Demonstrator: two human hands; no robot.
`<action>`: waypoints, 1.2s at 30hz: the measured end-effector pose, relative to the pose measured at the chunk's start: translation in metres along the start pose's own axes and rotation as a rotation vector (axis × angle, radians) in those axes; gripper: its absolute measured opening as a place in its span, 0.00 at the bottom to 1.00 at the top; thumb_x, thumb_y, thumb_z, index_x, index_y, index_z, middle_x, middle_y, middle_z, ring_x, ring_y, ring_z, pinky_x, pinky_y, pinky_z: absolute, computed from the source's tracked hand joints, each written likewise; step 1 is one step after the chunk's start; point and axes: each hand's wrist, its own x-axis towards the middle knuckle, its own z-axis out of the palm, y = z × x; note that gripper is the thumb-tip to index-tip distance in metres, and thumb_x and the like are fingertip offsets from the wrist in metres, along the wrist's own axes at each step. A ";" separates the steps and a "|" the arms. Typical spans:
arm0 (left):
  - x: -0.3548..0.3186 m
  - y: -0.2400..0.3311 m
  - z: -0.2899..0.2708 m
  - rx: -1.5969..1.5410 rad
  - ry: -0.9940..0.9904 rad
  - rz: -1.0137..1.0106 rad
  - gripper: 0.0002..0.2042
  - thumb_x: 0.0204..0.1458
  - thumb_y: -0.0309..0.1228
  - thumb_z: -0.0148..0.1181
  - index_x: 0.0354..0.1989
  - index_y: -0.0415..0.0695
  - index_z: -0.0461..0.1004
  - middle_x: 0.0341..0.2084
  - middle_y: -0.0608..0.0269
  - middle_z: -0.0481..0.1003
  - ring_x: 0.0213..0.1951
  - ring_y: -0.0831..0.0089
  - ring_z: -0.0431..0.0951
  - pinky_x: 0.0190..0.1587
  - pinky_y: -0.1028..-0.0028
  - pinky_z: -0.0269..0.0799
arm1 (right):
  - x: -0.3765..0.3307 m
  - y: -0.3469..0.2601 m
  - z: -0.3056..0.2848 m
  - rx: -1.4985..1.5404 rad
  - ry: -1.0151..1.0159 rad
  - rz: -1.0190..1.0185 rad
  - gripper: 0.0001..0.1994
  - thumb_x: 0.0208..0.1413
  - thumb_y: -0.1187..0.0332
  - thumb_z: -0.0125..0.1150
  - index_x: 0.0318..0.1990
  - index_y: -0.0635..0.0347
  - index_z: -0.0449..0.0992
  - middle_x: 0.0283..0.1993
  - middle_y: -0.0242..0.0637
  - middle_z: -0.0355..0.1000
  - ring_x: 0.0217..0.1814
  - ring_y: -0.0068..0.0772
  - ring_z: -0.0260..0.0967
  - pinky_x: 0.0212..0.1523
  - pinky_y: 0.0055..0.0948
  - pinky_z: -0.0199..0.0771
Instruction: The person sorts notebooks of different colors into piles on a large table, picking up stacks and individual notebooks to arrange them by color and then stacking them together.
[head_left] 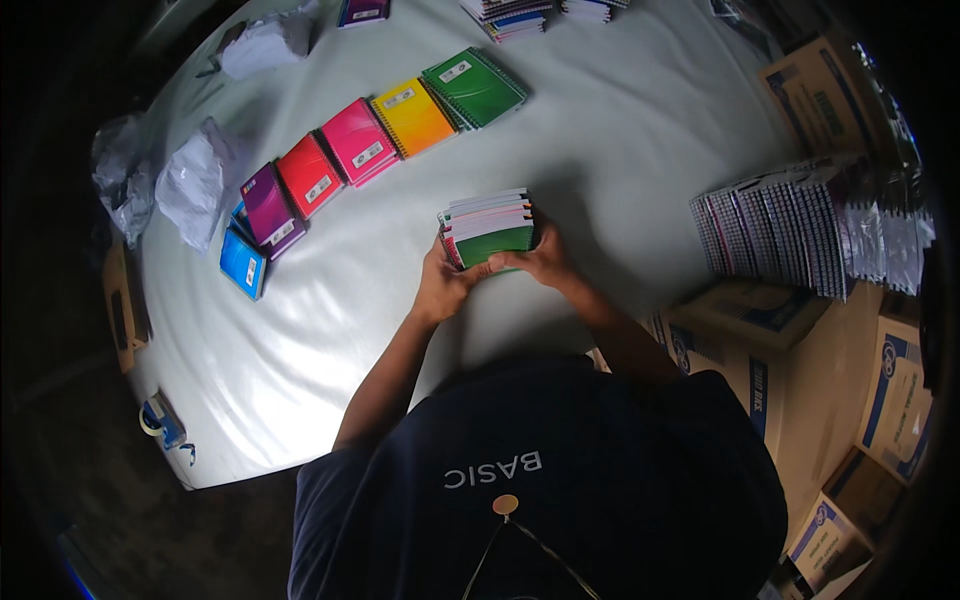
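While flat on the white table (620,130), notebook stack (488,228) in both hands' pinching grip, left hand (443,285), right hand (545,262), long axis left-right.

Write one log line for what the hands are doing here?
left hand: grips stack of notebooks | right hand: grips same stack | stack: on white table | row of coloured notebooks: beyond, left
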 end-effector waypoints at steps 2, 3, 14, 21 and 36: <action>0.007 0.030 0.004 0.033 -0.043 0.009 0.26 0.48 0.34 0.66 0.52 0.37 0.62 0.45 0.53 0.73 0.47 0.70 0.72 0.51 0.70 0.67 | -0.002 -0.014 -0.015 0.074 -0.069 0.069 0.27 0.41 0.66 0.72 0.50 0.63 0.67 0.45 0.36 0.70 0.45 0.26 0.67 0.49 0.30 0.67; 0.012 0.047 0.005 0.244 -0.097 -0.067 0.26 0.50 0.38 0.63 0.53 0.36 0.62 0.43 0.51 0.73 0.45 0.67 0.74 0.49 0.69 0.69 | -0.006 -0.016 -0.022 0.182 -0.031 0.211 0.26 0.43 0.66 0.69 0.50 0.64 0.68 0.45 0.36 0.70 0.46 0.26 0.67 0.49 0.30 0.67; 0.153 0.042 -0.013 1.297 0.277 0.410 0.26 0.50 0.38 0.59 0.58 0.45 0.62 0.56 0.53 0.63 0.61 0.56 0.60 0.60 0.58 0.57 | -0.030 -0.006 -0.032 0.390 0.178 0.556 0.18 0.47 0.69 0.62 0.46 0.65 0.71 0.39 0.38 0.72 0.40 0.29 0.71 0.42 0.30 0.71; 0.120 0.003 -0.074 1.546 0.463 0.284 0.26 0.52 0.37 0.54 0.59 0.41 0.59 0.58 0.53 0.62 0.60 0.57 0.60 0.60 0.57 0.55 | -0.028 0.000 -0.035 0.636 0.280 0.700 0.17 0.48 0.67 0.62 0.45 0.63 0.71 0.40 0.37 0.72 0.42 0.31 0.71 0.43 0.31 0.71; 0.085 0.033 -0.072 1.053 0.690 0.490 0.14 0.55 0.33 0.55 0.48 0.44 0.72 0.45 0.56 0.75 0.47 0.65 0.74 0.48 0.66 0.69 | -0.014 0.012 -0.029 0.559 0.231 0.707 0.18 0.47 0.65 0.65 0.46 0.60 0.71 0.41 0.34 0.71 0.43 0.28 0.69 0.44 0.30 0.68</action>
